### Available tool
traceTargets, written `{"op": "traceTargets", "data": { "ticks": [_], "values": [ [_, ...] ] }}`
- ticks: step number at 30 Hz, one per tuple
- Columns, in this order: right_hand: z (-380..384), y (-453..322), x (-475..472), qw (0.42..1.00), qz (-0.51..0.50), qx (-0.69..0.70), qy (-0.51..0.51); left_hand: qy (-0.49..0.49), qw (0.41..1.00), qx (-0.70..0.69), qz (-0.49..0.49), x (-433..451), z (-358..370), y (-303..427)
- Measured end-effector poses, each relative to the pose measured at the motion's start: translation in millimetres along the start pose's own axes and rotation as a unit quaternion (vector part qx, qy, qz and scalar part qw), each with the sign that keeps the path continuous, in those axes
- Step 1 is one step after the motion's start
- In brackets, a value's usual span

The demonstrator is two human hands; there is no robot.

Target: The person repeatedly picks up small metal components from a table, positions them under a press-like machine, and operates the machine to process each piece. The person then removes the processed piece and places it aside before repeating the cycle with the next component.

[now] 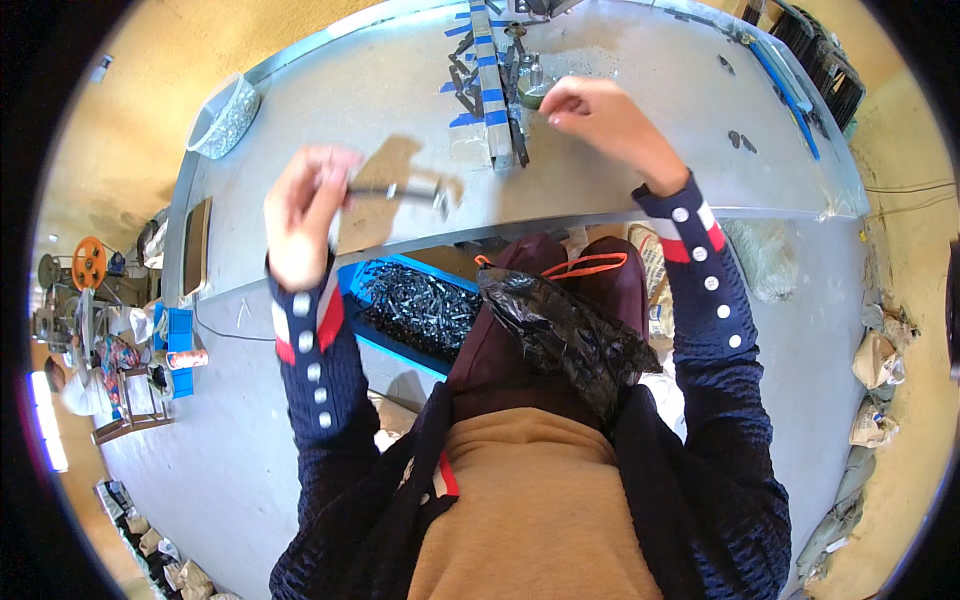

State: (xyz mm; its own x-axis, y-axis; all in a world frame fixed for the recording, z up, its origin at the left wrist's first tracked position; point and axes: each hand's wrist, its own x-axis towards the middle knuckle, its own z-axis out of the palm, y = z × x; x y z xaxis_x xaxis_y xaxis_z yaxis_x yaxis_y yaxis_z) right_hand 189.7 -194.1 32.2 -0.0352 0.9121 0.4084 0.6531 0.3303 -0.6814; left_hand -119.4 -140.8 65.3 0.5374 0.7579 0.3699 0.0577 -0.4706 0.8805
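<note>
My left hand (307, 202) pinches a slim dark part with a shiny metal end (409, 193), held over the near left of the table. Motion blurs that part, so its exact kind is unclear. My right hand (600, 116) hovers with curled fingers just right of a green round holder (534, 94); whether something small sits between the fingertips cannot be made out. Between the two hands, a metal bar (491, 90) banded with blue tape runs away from me. Small black strips (466, 94) lie along its left side, and more black pieces (517, 135) lie along its right.
A clear tub of small shiny pieces (225, 120) stands at the table's left edge. Below the table, a blue crate (409, 360) holds many black parts. A black plastic bag (562, 322) lies on my lap. Blue rods (784, 90) rest at the right.
</note>
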Motion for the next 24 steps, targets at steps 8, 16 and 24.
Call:
{"op": "traceTargets", "data": {
  "ticks": [8, 16, 24],
  "values": [
    [27.2, -21.9, 0.8, 0.994, 0.064, -0.084, -0.010, -0.010, 0.941, 0.312, -0.132, -109.3, -8.8, -21.7],
    [22.9, -14.7, 4.0, 0.992, 0.056, -0.106, -0.034, -0.070, 0.887, 0.424, -0.168, -100.7, 11.3, -36.4],
    [27.2, -7.4, 3.7, 0.995, 0.027, -0.092, 0.002, -0.054, 0.951, 0.305, -0.020, -19.9, 60.2, 19.5]
  ]
}}
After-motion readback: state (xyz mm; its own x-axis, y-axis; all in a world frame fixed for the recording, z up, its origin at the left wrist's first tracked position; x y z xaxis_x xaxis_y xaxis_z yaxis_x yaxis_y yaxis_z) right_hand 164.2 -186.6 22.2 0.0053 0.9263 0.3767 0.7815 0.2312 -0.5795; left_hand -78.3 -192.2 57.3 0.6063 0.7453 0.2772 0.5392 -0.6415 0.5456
